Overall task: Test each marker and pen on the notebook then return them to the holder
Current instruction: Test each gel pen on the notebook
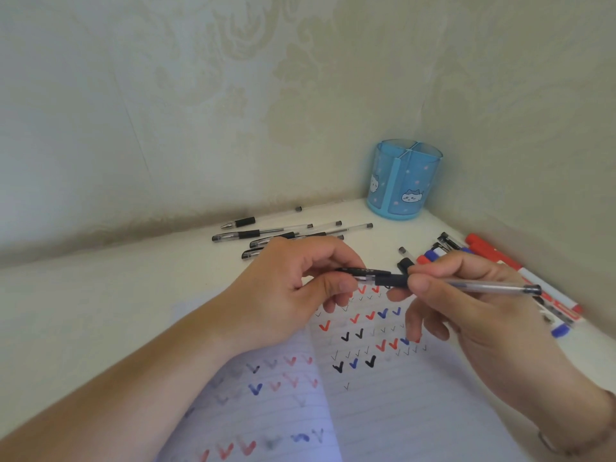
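Pinching the cap [363, 272] in your left hand [290, 288], you grip the pen [466, 284] with your right hand [466, 305] above the notebook [383, 378], seemingly recapping it; the holder [401, 180] waits empty in the corner.

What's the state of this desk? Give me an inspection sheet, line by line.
Surface: white desk set in a wall corner.
Job's things: open notebook full of check marks; blue holder looks empty; gel pens lying loose; markers at right.
Clutter: nothing seen.
Grippers: left hand pinches a cap; right hand grips a clear pen.
Cables: nothing seen.
Surroundings: patterned wallpaper.
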Action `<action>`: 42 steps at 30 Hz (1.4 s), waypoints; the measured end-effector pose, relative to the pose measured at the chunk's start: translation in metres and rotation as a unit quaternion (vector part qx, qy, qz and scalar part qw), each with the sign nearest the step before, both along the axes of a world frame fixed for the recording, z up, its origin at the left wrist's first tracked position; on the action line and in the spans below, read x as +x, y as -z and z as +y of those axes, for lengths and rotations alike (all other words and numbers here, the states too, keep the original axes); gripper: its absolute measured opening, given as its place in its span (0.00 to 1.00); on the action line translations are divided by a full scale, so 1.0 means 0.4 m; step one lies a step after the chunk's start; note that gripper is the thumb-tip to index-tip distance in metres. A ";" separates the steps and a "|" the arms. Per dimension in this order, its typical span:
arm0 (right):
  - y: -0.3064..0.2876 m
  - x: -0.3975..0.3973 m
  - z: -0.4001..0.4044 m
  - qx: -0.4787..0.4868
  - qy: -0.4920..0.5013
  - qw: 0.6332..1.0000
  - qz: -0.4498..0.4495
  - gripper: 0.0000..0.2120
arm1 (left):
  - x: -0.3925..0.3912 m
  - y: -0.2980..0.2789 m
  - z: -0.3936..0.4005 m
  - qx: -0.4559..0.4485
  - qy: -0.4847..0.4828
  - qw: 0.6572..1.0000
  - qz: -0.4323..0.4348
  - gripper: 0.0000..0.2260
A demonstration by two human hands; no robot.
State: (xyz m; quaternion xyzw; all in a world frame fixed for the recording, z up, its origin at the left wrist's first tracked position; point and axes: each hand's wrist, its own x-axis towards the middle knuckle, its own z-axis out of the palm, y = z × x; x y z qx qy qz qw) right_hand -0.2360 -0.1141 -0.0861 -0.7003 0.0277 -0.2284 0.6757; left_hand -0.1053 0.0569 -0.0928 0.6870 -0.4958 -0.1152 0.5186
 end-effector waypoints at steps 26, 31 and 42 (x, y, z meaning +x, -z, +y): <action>-0.008 -0.007 -0.094 -0.503 0.202 0.840 0.004 0.06 | 0.029 0.036 -0.003 0.006 -0.087 0.969 -0.233 0.14; -0.024 -0.017 -0.208 -0.438 0.334 0.812 0.193 0.09 | 0.098 0.051 0.011 0.125 -0.240 0.916 -0.296 0.17; 0.011 -0.005 -0.248 -0.441 0.283 0.779 0.345 0.05 | 0.165 0.074 0.022 0.265 -0.350 0.855 -0.276 0.07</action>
